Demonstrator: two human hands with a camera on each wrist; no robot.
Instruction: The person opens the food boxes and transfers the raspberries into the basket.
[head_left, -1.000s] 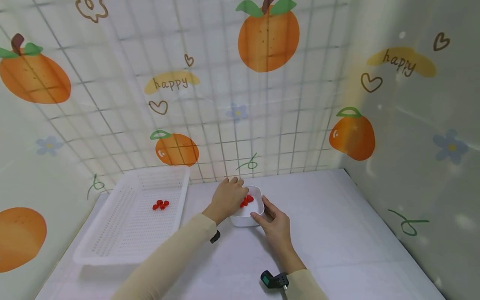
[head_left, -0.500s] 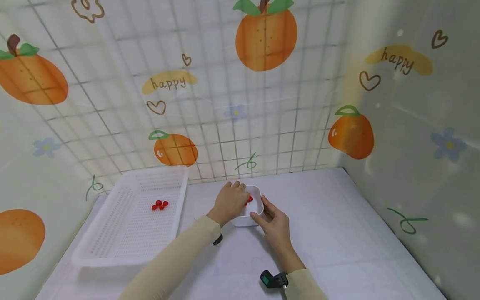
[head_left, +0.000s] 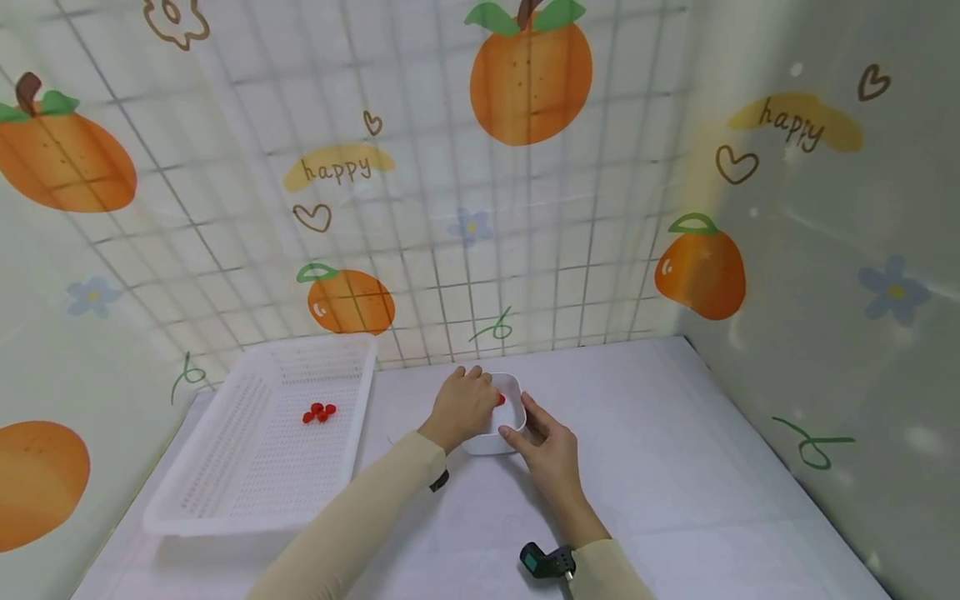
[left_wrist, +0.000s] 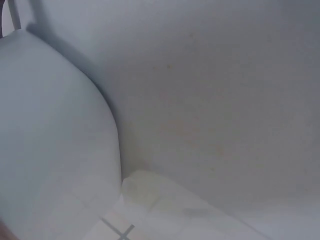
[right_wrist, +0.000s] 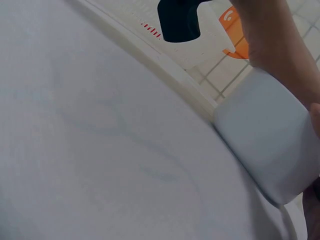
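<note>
A small white square container (head_left: pixel 491 446) stands on the table in the head view. My right hand (head_left: pixel 553 454) grips its right side, with the thumb at the front rim and the fingers around the side. My left hand (head_left: pixel 462 408) reaches over the left rim into it, its fingers bent downward beside a small red piece (head_left: pixel 502 400). The left fingertips are hidden, so whether they pinch anything does not show. The right wrist view has the container's outer wall (right_wrist: pixel 265 135) close up; a pale curved wall (left_wrist: pixel 55 130) fills the left wrist view's left side.
To the left lies a large white perforated basket (head_left: pixel 247 450) holding several small red pieces (head_left: pixel 319 412). A white cloth covers the table (head_left: pixel 675 467). Behind rises a printed curtain (head_left: pixel 420 192) with oranges on it.
My left hand has shifted slightly right and deeper into the container, covering most of the red pieces that showed there. The right hand keeps its hold.
</note>
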